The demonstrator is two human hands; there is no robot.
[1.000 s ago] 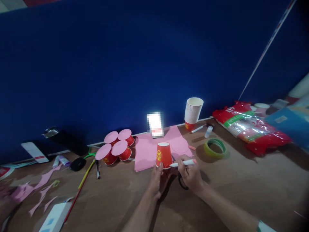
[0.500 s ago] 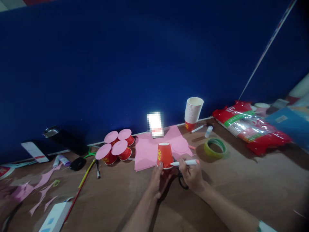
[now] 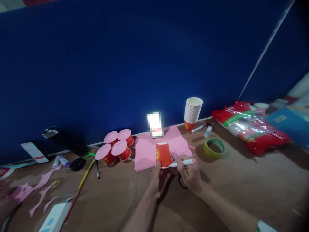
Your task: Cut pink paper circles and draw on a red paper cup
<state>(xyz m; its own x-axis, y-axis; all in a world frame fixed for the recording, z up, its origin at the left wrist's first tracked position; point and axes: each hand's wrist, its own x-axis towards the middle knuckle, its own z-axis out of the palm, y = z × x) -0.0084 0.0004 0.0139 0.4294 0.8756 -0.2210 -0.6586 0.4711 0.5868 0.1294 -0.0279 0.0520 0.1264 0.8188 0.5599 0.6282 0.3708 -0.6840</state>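
A red paper cup (image 3: 163, 155) with yellow lettering is held upside down in my left hand (image 3: 158, 180), its white rim downward. My right hand (image 3: 189, 175) is closed around a white marker (image 3: 184, 162) with a pinkish end. The marker's tip points left and meets or nearly meets the cup low on its right side; I cannot tell which. Behind the cup lie pink paper sheets (image 3: 145, 153). Scissors (image 3: 181, 182) with black handles are partly hidden beneath my right hand.
Several red cups topped with pink discs (image 3: 119, 147) stand at left. A cup stack (image 3: 193, 112), clear tape roll (image 3: 214, 148) and red plastic package (image 3: 251, 125) are at right. Pink scraps (image 3: 45, 190), a white box (image 3: 55, 217) and another person's hand (image 3: 6, 196) are at far left.
The cup has shifted very slightly left. My right hand and the marker have moved a little left, with the marker's tip now lower near the cup's rim.
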